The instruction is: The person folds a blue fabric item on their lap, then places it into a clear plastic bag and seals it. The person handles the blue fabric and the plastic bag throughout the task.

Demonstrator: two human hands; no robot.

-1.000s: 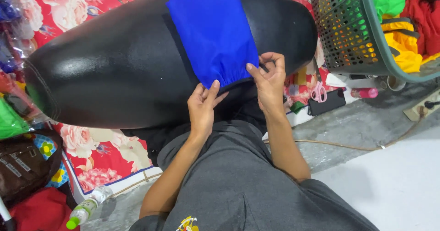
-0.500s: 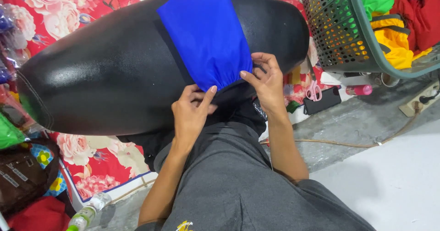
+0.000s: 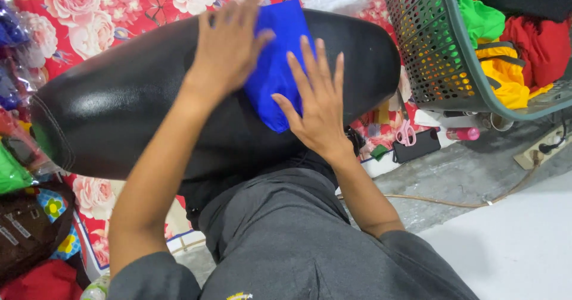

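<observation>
A blue cloth (image 3: 275, 73) lies folded on top of a large black leather cushion (image 3: 137, 109) across my lap. My left hand (image 3: 229, 44) rests flat on the cloth's upper left part, fingers spread. My right hand (image 3: 319, 100) presses flat on its lower right side, fingers apart and pointing away from me. Neither hand grips anything. Most of the cloth is hidden under the two hands.
A green plastic basket (image 3: 441, 67) with yellow, green and red clothes stands at the upper right. Pink scissors (image 3: 406, 134), a black phone (image 3: 417, 148) and a power strip (image 3: 545, 148) lie on the grey floor. A red floral sheet (image 3: 119, 2) lies behind; bags sit at the left.
Both hands left the cloth's near edge and moved up onto it, now lying flat. The cloth looks shorter, folded over on itself.
</observation>
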